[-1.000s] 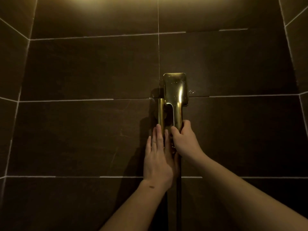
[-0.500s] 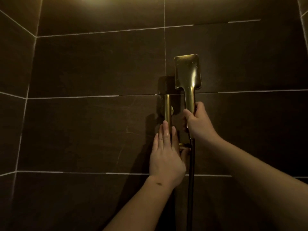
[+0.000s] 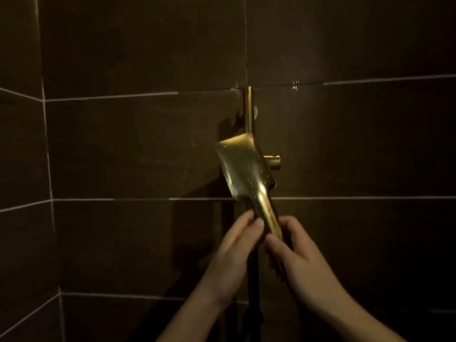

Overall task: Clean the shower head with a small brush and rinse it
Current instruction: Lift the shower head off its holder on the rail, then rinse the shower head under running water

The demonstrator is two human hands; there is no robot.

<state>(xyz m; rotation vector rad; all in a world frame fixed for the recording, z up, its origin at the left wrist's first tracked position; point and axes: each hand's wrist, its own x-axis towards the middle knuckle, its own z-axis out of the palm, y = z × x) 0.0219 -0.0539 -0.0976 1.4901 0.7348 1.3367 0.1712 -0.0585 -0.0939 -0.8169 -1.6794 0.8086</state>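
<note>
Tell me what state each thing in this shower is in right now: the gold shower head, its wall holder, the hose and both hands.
Shower head: off its holder, tilted, speckled with droplets, no spray visible.
Wall holder: empty, on the upright gold bar.
Hose: dark, hanging down between the arms.
Right hand: grips the handle.
Left hand: fingertips pinch the handle.

Shower head (image 3: 243, 166) gold, droplet-speckled; rail (image 3: 248, 109) gold; hose (image 3: 254, 292) black; wall tiles (image 3: 138, 144) dark brown, pale grout.
</note>
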